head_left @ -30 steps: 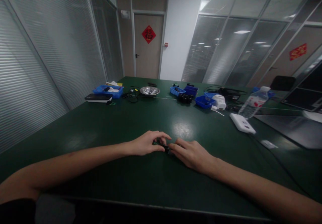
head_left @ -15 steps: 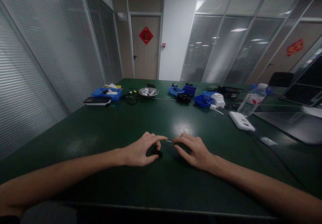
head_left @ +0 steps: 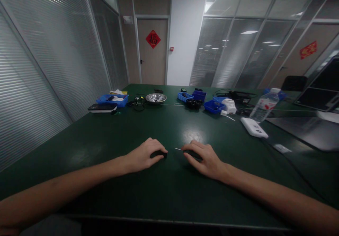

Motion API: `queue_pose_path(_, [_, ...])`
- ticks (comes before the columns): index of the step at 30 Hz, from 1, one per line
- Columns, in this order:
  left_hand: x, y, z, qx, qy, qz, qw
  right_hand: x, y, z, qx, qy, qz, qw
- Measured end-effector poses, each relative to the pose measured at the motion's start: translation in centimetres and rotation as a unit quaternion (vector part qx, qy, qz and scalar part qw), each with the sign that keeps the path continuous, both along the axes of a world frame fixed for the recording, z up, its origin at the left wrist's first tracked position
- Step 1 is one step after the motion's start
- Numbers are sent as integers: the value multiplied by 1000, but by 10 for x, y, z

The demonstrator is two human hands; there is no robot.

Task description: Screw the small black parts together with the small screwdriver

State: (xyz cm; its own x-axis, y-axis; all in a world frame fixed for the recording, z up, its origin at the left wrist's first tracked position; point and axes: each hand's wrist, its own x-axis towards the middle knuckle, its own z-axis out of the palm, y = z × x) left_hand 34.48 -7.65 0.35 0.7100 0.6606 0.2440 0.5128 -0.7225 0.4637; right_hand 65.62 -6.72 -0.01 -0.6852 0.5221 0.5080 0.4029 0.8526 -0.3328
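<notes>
My left hand [head_left: 147, 154] is closed low over the green table [head_left: 127, 190], its fingertips and thumb pinching a small black part [head_left: 165, 155] whose kind I cannot make out. To its right, my right hand [head_left: 205, 158] curls around what looks like a screwdriver [head_left: 177, 149]. A thin metal shaft pokes out past the fingertips and points left towards the black part, with a gap between them. The dark handle is mostly covered by the fingers and palm.
Across the far side stand a metal bowl [head_left: 156, 102], blue bins [head_left: 214, 111], a blue tray [head_left: 124, 102] and a cluster of black parts [head_left: 194, 104]. At right are a white device [head_left: 253, 127] with a cable, a water bottle [head_left: 265, 105] and a grey panel [head_left: 299, 131].
My left hand has drawn slightly left, away from the screwdriver tip. Its raised index finger has come down, closing on the black part. My right hand has barely moved.
</notes>
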Motion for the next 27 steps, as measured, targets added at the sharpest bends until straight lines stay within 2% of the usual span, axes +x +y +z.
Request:
queue_pose_path(3, [-10, 10, -3, 26, 18, 3, 999, -1, -2, 2, -3, 1, 1, 1000])
queue_pose_path(6, [-36, 38, -9, 41, 4, 51, 998, -1, -3, 3, -4, 0, -2, 1000])
queue_pose_path(9, [-80, 80, -19, 56, -26, 150, 987, -1, -2, 1, -4, 0, 1, 1000])
queue_pose_path(12, [-134, 121, -29, 91, -27, 271, 958, 0, 0, 0, -11, -2, 7, 1000])
queue_pose_path(14, [-169, 140, -34, 120, -3, 321, 939, 1, 0, 0, -12, -5, 5, 1000])
queue_pose_path(17, [-209, 154, -38, 157, 50, 368, 915, 2, 0, 0, -14, -9, 1, 1000])
queue_pose_path(21, [-227, 157, -40, 169, 71, 407, 895, 2, 0, 0, -16, -13, -4, 1000])
queue_pose_path(27, [-220, 155, -42, 179, 84, 418, 886, 0, -1, 3, -10, -12, 4, 1000])
